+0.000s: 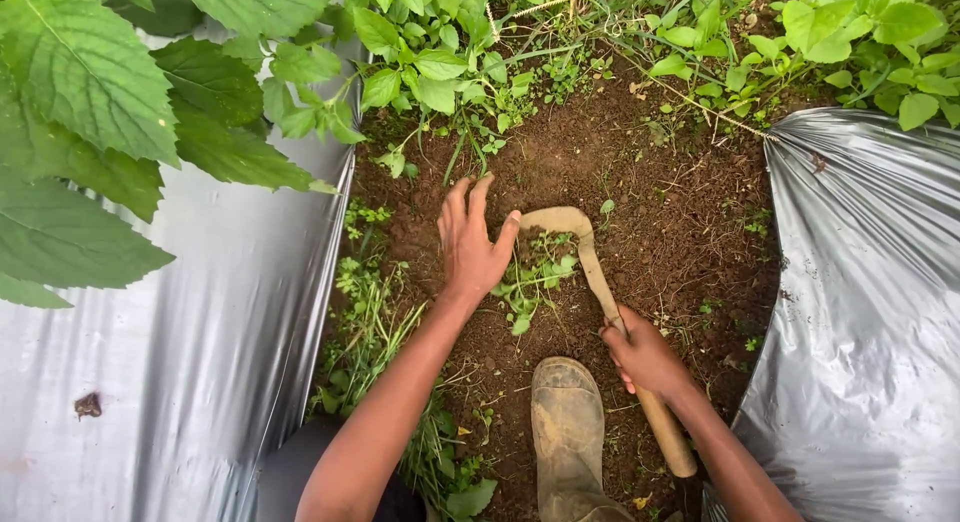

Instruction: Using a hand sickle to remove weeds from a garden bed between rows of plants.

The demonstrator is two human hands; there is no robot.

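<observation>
Two sheets of silver-grey plastic mulch are spread along the sides, the left sheet (190, 322) the broadest thing in view and the right sheet (870, 302) rising in folds beside it. Between them a strip of bare brown soil (660, 212) is exposed. Large serrated green leaves (90, 112) are hung over the left sheet, and smaller leafy plants (840, 32) are crowded along the top edge.

A muddy rubber boot (568, 432) is planted on the soil at the bottom centre, toe pointed upward in the picture.

A hand hoe (600, 282) with a curved blade is laid against the ground in the middle of the strip; its wooden handle is clenched in the right hand (645, 357), fingers wrapped fully around it, with the handle end left sticking out below the wrist. The left hand (470, 247) is pressed flat to the soil with fingers spread and released, the thumb touching the blade's tip.

A small clump of weeds (535, 282) is enclosed between the left hand and the blade.
</observation>
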